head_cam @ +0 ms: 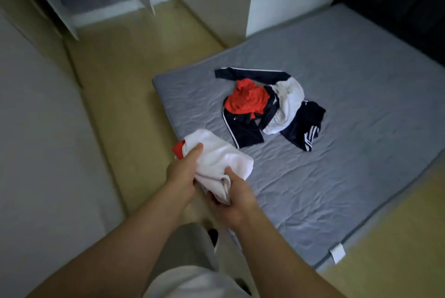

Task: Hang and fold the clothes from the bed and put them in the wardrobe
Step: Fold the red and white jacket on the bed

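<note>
Gripping a bundled white garment [216, 155] with left hand [184, 172] and right hand [234, 202], fingers curled round the cloth, above the bed [349, 117] at its near left edge. Heaped mid-bed, overlapping: navy striped jacket [243, 133], orange top [248, 97], another white piece [286, 105]. Left of the bed, bare floor [120, 76]; beyond its far left corner, the open wardrobe [103, 8] with dark clothes hanging.
</note>
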The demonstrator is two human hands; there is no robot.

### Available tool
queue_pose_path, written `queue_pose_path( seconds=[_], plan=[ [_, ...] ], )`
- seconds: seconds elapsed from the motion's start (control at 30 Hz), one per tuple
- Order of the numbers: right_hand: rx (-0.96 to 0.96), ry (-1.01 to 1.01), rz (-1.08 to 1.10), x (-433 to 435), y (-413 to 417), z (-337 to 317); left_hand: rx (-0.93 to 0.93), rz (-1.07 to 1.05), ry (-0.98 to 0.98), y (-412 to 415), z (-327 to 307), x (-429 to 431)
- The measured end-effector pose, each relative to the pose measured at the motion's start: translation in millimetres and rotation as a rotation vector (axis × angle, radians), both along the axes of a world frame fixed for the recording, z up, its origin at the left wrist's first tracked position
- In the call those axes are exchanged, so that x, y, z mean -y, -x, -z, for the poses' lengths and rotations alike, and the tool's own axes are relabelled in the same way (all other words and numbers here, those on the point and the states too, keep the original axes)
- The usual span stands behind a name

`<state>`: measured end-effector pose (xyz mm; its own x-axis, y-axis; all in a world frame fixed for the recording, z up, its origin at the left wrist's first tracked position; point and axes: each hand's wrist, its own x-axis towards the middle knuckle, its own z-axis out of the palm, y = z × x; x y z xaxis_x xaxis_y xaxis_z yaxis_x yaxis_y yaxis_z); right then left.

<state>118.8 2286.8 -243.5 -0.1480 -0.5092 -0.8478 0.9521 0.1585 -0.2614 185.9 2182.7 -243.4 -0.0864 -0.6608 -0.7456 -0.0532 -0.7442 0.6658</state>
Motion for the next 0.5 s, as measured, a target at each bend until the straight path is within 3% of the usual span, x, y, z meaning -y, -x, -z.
queue_pose_path(
  seconds=[0.13,0.27,0.37,0.5],
  plan=[
    [-0.288,-0.006,-0.173,64,-14,-45,-0.102,-0.019,-0.004,-60,-43,61],
    [-0.549,0.042,-0.26,159,-23,-79,-0.356,-0.024,-0.143,-110,-66,149],
    [-0.658,0.16,-0.291,235,-31,-108,-0.5,-0.003,-0.2,-141,-82,230],
    [-0.744,0.299,-0.377,329,-42,-151,-0.531,0.097,-0.166,-166,-102,340]
  ],
)
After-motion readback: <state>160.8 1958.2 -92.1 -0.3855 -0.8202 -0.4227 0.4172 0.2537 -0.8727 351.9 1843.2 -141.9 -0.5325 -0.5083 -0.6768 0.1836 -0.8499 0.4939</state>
